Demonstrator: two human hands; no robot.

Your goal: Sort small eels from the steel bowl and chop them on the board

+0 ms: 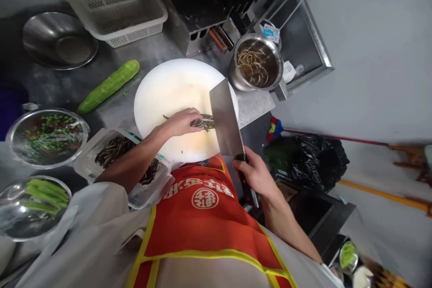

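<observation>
My left hand presses a small bundle of thin dark strips with pale streaks onto the round white cutting board. Its fingers are curled over the bundle. I cannot make out exactly what food the strips are. In my right hand is the black handle of a broad cleaver. The wide blade lies over the right part of the board, across the end of the strips, and hides what is under it. More dark strips fill a clear plastic tub, partly covered by my left forearm.
Left of the board lie a green cucumber, a bowl of chopped greens and a bowl of green sticks. Behind stand a steel bowl and a white basket. A steel pot with pale strips stands right, near the counter's edge.
</observation>
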